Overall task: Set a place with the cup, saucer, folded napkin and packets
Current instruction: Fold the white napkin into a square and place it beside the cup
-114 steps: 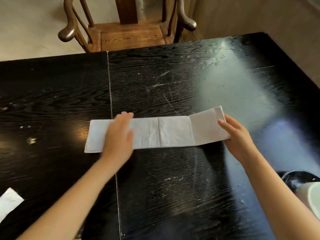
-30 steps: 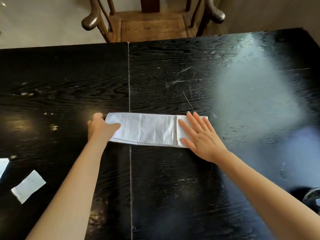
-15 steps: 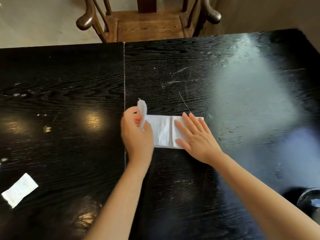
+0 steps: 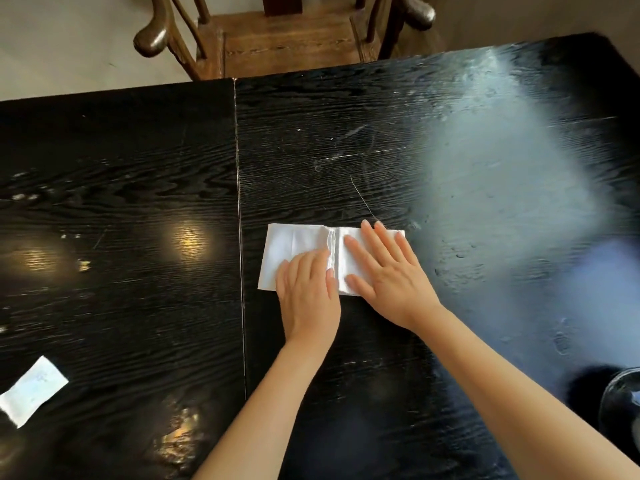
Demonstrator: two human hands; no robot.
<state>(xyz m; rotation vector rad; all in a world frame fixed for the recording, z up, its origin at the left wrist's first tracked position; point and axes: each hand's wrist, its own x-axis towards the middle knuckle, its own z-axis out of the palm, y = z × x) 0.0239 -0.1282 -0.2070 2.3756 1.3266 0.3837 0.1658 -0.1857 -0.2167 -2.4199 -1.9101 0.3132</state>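
A white napkin [image 4: 294,247], folded into a short rectangle, lies flat near the middle of the black table [image 4: 138,168]. My left hand [image 4: 308,292] rests flat on its left flap, fingers together. My right hand [image 4: 388,268] presses flat on its right part, fingers spread. A ridge of folded edges runs between the two hands. A white packet [image 4: 33,389] lies at the table's front left. A dark round rim, perhaps the saucer [image 4: 620,407], shows at the lower right edge.
A wooden armchair [image 4: 284,36] stands behind the table's far edge. A seam [image 4: 239,202] runs front to back through the tabletop just left of the napkin. Light glare covers the right side.
My left hand carried the napkin's left end over to the right and laid it down flat. The napkin is now shorter. My right hand stayed pressed on its right end.
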